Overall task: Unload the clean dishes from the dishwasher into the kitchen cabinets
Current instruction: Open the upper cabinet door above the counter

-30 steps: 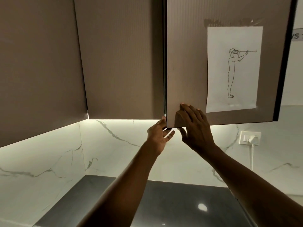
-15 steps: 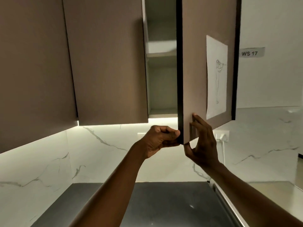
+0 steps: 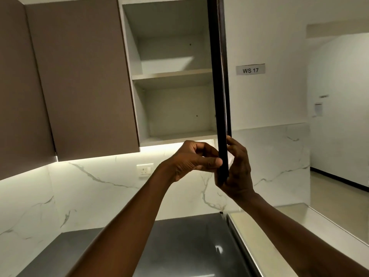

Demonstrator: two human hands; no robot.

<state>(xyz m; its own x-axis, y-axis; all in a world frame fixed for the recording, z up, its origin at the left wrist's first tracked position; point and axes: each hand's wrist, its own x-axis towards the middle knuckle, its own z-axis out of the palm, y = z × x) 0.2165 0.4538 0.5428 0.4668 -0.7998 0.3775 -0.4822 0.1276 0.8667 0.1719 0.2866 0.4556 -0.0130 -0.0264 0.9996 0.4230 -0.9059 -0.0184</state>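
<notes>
The upper cabinet (image 3: 173,108) stands open, showing two bare white shelves with nothing on them. Its brown door (image 3: 218,76) is swung out toward me, so I see it edge-on as a dark vertical strip. My left hand (image 3: 191,158) curls against the door's lower corner from the left, thumb pressed to its edge. From the right side my right hand (image 3: 237,166) clasps the same corner. No dishes and no dishwasher are in view.
Closed brown cabinet doors (image 3: 79,80) hang to the left. Below lie a dark countertop (image 3: 179,246) and a marble backsplash with a socket (image 3: 145,170). A "WS 17" label (image 3: 250,69) is on the white wall at right, beside a pale ledge (image 3: 299,226).
The cabinet door has swung from nearly closed to fully open, edge toward me. Both hands followed its lower corner to the right, and the shelves came into view.
</notes>
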